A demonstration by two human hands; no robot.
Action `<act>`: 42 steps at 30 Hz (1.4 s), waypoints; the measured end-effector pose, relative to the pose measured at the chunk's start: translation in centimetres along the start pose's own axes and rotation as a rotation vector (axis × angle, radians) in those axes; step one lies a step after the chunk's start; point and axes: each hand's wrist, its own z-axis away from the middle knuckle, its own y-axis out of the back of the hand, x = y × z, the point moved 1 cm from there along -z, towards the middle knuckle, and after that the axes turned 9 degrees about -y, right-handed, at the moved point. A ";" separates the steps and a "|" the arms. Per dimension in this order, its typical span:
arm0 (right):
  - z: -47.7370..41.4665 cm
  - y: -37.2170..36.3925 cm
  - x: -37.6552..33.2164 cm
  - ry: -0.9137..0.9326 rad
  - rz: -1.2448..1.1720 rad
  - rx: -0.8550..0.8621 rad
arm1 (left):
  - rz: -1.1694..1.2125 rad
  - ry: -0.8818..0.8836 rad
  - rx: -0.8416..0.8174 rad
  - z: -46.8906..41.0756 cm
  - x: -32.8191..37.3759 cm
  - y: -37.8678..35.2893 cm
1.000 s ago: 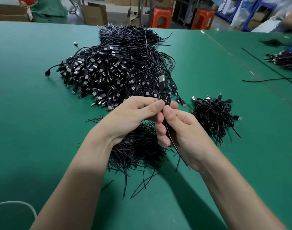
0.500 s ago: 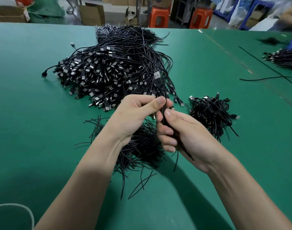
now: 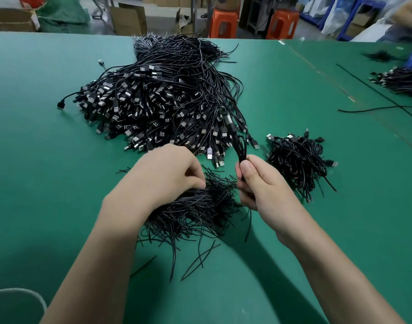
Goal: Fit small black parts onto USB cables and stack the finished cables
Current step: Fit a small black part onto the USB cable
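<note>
My right hand (image 3: 258, 183) grips a looped black USB cable (image 3: 240, 146) whose plug points up and away. My left hand (image 3: 170, 174) reaches down with curled fingertips into a heap of thin black ties (image 3: 200, 206) lying between my two hands; whether it pinches one is hidden. A big pile of loose USB cables (image 3: 162, 99) lies behind the hands. A smaller stack of bundled cables (image 3: 298, 160) sits to the right of my right hand.
The green table (image 3: 48, 183) stretches all round. More cables (image 3: 399, 80) and a long loose wire (image 3: 375, 108) lie at the far right. Orange stools (image 3: 223, 22) and cardboard boxes (image 3: 130, 19) stand beyond the far edge. A pale cord (image 3: 18, 293) curves at the bottom left.
My left hand has let go of the cable and dropped to the heap of ties. My right hand now holds the looped cable alone, shifted slightly right.
</note>
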 end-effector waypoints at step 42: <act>0.0 -1.8 -0.8 0.204 -0.249 0.282 | 0.965 -0.065 0.073 -1.4 1.3 -2.1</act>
